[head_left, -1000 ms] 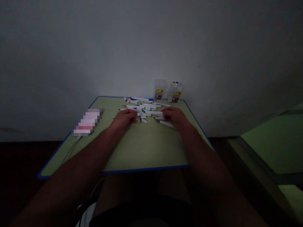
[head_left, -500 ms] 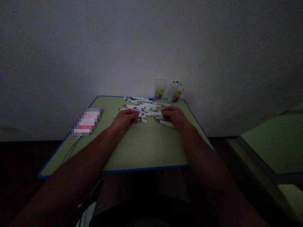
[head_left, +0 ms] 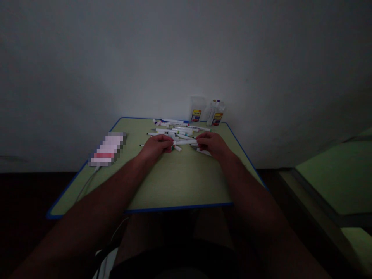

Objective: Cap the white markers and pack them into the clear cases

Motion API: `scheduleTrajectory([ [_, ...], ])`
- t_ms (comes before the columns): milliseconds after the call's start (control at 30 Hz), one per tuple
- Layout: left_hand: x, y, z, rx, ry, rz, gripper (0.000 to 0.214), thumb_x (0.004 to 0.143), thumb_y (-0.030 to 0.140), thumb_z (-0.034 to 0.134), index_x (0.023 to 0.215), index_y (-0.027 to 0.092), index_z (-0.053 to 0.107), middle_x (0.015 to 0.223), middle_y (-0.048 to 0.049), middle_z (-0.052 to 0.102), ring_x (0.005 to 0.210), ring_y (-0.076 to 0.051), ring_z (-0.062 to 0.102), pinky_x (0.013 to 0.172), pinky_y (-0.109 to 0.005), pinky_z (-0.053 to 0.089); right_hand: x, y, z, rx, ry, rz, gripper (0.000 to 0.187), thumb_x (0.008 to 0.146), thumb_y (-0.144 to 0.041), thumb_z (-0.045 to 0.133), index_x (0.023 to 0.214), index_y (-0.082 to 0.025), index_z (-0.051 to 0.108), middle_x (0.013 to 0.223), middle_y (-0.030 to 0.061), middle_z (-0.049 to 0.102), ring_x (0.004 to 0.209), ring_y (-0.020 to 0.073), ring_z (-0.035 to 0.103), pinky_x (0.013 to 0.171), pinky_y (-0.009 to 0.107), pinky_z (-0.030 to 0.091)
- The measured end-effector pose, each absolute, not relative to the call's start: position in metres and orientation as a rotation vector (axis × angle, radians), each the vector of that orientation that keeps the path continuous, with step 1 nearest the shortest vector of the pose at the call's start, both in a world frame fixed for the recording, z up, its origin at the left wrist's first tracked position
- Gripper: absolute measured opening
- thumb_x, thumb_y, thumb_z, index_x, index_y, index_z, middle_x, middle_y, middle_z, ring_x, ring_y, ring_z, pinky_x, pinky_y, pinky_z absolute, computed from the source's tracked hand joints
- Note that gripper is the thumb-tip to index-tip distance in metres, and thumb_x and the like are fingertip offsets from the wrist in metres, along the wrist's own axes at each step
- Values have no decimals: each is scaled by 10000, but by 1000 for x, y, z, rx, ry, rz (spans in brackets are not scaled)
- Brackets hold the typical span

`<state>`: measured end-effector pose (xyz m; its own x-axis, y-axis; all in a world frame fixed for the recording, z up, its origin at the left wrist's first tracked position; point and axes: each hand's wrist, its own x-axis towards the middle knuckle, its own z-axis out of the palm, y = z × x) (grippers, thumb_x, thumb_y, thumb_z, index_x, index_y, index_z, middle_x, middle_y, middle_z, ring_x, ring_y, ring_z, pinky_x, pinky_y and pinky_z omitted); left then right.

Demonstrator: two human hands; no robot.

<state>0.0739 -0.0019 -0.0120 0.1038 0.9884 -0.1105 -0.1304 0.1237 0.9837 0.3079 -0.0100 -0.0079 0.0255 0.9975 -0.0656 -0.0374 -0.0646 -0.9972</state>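
A white marker [head_left: 185, 142] lies level between my two hands, just above the table. My left hand [head_left: 157, 147] is closed around its left end, hiding the tip. Fingers of my right hand [head_left: 212, 143] pinch the opposite end. Behind them spreads a loose pile of white markers [head_left: 182, 131], several with dark tips showing. A short white piece with a red band, perhaps a cap [head_left: 178, 148], rests just right of my left fingers. Partly under my right hand lies another marker [head_left: 204, 151].
Two clear plastic cases with yellow labels stand against the wall: one case [head_left: 198, 104] at the back, the other case [head_left: 221, 109] beside it with markers upright inside. A blurred-out phone [head_left: 108, 149] with a white cable [head_left: 87, 183] lies left on the blue-edged table [head_left: 180, 186].
My hands have come slightly closer together. The marker's dark tip, exposed before beside a white piece in my left fingers, is now hidden at my left hand.
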Motion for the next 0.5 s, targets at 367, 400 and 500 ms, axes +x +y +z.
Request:
scheduleTrajectory([
  [367,75,-1,-16,1093,1077,1098,108,618,59,753,670,133,694,619,-42,647,525,-113,564,541,-258,496,306,-10,-10,-1238,-1158,1277,183,573,-186,795,702,-149,671,564,7,640,502,120,586,488,247,515],
  [400,75,-1,-16,1095,1078,1095,108,621,59,752,671,135,695,615,-39,646,523,-113,563,544,-260,499,306,-10,-11,-1232,-1160,1279,184,574,-186,797,705,-149,672,567,8,642,502,120,586,489,246,515],
  [500,76,-2,-15,1090,1090,1091,104,628,56,747,672,135,697,609,-32,643,521,-110,562,561,-264,509,305,-10,-10,-1228,-1159,1280,185,576,-178,798,710,-145,674,573,12,646,500,119,589,487,243,514],
])
